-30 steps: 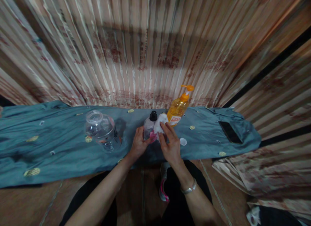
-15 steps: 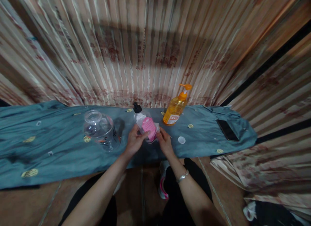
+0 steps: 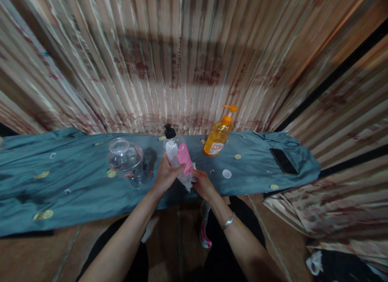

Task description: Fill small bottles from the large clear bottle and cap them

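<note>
Between my hands is a clear pump bottle (image 3: 171, 148) with a black pump head and a pink label (image 3: 183, 155), tilted with its top up and to the left. My left hand (image 3: 165, 173) is closed around its left side, the thumb lying across the front near the label. At the lower right of the bottle, my right hand (image 3: 203, 185) pinches a crumpled white piece (image 3: 193, 171), which looks like tissue or thin wrap. Whether that piece is attached to the bottle I cannot tell. The bottle's base is partly hidden by it.
A clear plastic jug (image 3: 131, 162) stands to the left. On the right are an upright orange pump bottle (image 3: 216, 137), a small white disc (image 3: 226, 174) and a black phone (image 3: 283, 161). Green patterned cloth (image 3: 81, 172) covers the narrow table, and a pleated curtain (image 3: 188, 63) hangs behind.
The pump bottle has turned more upright, its black head rising slightly. Its label now faces more to the right, and my right hand has moved a little lower.
</note>
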A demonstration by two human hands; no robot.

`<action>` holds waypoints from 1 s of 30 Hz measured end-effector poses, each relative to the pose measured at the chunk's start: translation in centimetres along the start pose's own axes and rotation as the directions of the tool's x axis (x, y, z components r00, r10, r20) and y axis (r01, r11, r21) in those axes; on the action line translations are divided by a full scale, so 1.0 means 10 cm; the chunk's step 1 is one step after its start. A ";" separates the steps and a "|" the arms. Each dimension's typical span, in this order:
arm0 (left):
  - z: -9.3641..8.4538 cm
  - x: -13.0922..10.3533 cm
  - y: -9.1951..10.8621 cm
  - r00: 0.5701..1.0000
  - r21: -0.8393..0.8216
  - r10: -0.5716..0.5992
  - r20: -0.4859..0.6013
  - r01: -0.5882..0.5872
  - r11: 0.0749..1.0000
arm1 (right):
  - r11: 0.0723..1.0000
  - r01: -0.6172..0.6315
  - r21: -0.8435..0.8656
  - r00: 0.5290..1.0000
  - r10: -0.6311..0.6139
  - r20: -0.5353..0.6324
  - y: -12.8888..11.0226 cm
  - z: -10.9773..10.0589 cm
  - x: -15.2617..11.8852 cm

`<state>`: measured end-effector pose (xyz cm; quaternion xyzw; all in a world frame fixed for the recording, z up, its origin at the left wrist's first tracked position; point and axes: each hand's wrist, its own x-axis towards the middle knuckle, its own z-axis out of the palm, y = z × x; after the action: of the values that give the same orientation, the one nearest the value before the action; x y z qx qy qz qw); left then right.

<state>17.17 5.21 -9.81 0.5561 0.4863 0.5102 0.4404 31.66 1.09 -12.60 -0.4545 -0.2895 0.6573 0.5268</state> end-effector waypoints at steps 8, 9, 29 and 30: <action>-0.04 -0.06 0.08 0.981 -0.124 -0.021 0.191 0.045 0.991 | 0.993 0.030 -0.118 0.999 -0.032 -0.011 -0.14 -0.13 0.03; -0.05 -0.07 0.07 0.978 -0.132 -0.030 0.205 0.058 0.990 | 0.989 0.038 -0.141 0.999 -0.042 -0.019 -0.14 -0.15 0.03; 0.10 0.13 -0.17 0.995 -0.040 -0.056 -0.082 0.053 0.998 | 0.692 0.283 -0.664 0.947 -0.310 0.081 -0.37 -0.55 -0.03; 0.07 0.15 -0.16 0.993 -0.026 -0.047 -0.109 0.044 0.999 | 0.691 0.285 -0.665 0.949 -0.301 0.094 -0.34 -0.53 0.01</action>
<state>17.69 6.95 -11.29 0.5108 0.5163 0.5354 0.4312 37.95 1.59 -11.92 -0.5683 -0.5692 0.4112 0.4289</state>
